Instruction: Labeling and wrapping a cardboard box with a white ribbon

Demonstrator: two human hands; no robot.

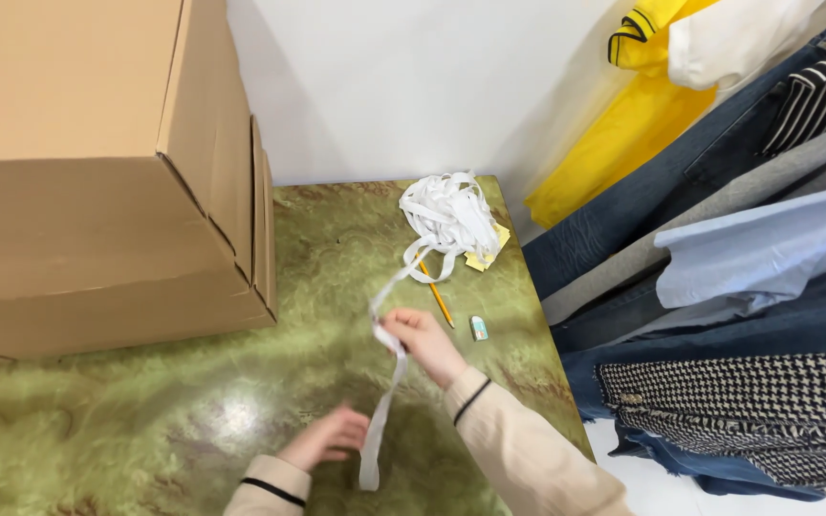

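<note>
A big plain brown box [97,172] stood at the far left of the green marbled tabletop [193,420], with no label showing on its sides. Right of the box and nearer the viewer, the left hand [330,437] closed loosely at the lower end of a white strip [380,411], its grip on the strip seeming light. Further right, the right hand [423,339] pinched the strip higher up, holding it taut above the tabletop. To do this well, I judged the hands should keep the strip flat and untwisted while drawing it. Beyond the right hand, well right of the box, lay the tangled strip pile [449,215], a yellow note [485,253] beneath it, a pencil [437,296] and a small eraser [479,328]. Clothes [719,268] hung furthest right.
</note>
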